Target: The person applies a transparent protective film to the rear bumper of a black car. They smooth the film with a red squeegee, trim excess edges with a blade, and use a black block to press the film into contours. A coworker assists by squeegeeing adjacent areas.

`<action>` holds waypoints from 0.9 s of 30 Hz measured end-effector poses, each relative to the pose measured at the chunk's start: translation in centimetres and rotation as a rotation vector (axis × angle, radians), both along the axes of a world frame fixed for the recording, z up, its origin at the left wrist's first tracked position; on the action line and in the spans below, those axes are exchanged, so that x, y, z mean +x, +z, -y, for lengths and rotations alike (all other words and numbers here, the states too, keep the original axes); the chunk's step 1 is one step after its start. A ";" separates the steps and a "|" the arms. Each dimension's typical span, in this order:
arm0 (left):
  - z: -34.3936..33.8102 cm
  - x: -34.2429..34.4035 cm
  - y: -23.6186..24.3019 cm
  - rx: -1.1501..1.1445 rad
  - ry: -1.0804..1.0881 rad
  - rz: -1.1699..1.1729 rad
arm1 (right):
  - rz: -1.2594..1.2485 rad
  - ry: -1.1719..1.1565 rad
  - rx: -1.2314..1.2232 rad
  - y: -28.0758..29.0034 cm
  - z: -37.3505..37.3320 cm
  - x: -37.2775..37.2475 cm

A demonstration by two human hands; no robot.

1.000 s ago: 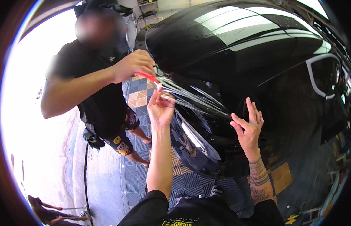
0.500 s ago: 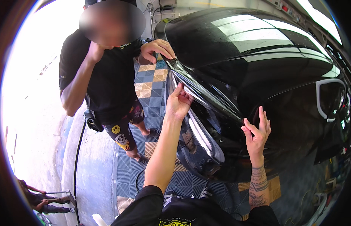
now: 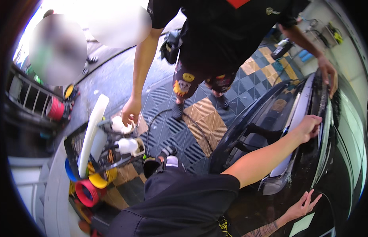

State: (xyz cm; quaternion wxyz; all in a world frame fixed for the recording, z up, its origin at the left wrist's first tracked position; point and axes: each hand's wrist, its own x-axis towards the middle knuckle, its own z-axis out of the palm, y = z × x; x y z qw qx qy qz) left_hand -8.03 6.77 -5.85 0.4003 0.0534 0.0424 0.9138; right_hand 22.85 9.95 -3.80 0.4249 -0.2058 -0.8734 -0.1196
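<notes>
My left hand [image 3: 309, 128] is closed at the black car's edge, pinching a clear, shiny film [image 3: 325, 144] that runs in folds along the body. Lower down, my right hand [image 3: 300, 207] has its fingers stretched apart beside the film's near end, close to the glossy black panel [image 3: 286, 189]. Just left of my left hand lies the car's lamp [image 3: 284, 164], long and pale. Further along the same edge, a co-worker's hand [image 3: 329, 75] rests on the film. The co-worker's other hand [image 3: 131, 112] reaches down to a white container [image 3: 121, 125].
A black cart [image 3: 69, 140] at the left carries bottles, including a white spray bottle [image 3: 126, 146], and a long white roll [image 3: 93, 132]. Red and yellow rings [image 3: 87, 193] hang at its side. A dark hose [image 3: 154, 118] crosses the tiled floor. Another person stands far left.
My view has swung left and down, bringing in the cart. The co-worker's free hand has dropped from the face to the white container. My left hand still grips the film.
</notes>
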 end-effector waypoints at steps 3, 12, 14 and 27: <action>-0.5 0.1 0.6 -0.067 0.037 0.001 | 0.042 -0.062 0.113 -0.1 -1.1 0.4; -1.1 -1.3 0.6 -0.198 0.147 -0.065 | 0.008 0.038 0.204 0.0 -2.0 0.2; -0.3 -1.6 0.7 -0.165 0.138 -0.063 | -0.038 0.037 0.170 0.1 -1.3 -0.1; 6.2 -1.6 1.9 -0.111 -0.147 -0.055 | -0.052 0.045 -0.103 1.9 2.5 -0.4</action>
